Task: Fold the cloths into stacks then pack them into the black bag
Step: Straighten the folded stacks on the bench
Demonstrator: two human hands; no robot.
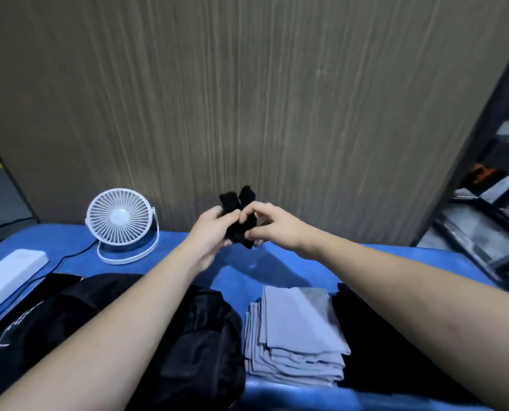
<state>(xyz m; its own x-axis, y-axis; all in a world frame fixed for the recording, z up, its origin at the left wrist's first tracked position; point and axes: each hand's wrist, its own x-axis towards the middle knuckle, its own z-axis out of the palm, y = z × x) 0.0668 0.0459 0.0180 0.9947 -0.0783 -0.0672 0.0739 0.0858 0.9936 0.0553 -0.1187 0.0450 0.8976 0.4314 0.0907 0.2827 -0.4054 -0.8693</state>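
Black cloth [237,216] bunched between grips | left hand [208,232], right hand [269,225] both pinching it

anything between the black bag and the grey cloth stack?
Head view: only a narrow strip of blue table cover separates the black bag from the grey cloth stack.

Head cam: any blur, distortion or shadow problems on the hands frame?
Head view: wide-angle bowing bends the wood-grain wall panel edges; the small black cloth held by the left hand and right hand is slightly soft; hands shadow the blue table cover; the black bag shows little detail.
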